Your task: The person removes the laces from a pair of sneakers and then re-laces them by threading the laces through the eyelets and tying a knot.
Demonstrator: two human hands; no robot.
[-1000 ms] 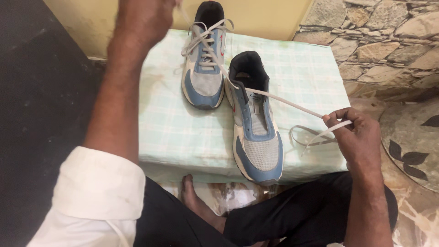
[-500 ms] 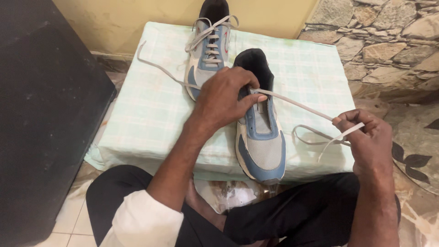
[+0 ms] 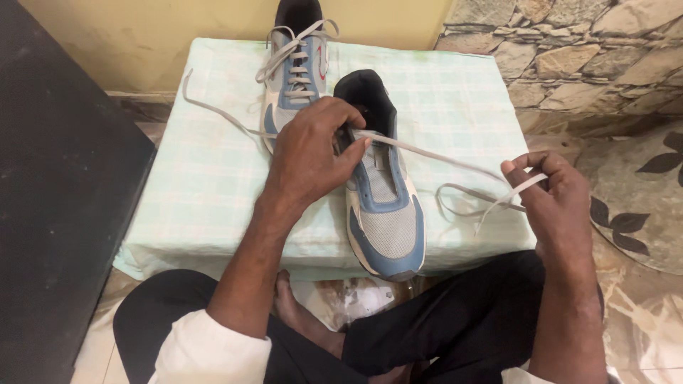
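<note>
The left hand [image 3: 309,153] still presses the near shoe [image 3: 380,192] on the checked cloth [image 3: 199,185], fingers now pinching its lace [image 3: 434,155], while the right hand [image 3: 558,195] keeps the end gripped, drawn taut

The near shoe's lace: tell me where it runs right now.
In the head view, the lace stretches from the near shoe, under the left hand, rightward to the right hand over the checked cloth.

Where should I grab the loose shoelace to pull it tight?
Probably pinch the flat grey lace near its free end, from the right, as the right hand does: it runs straight out that way from the near shoe, which the left hand steadies.
</note>
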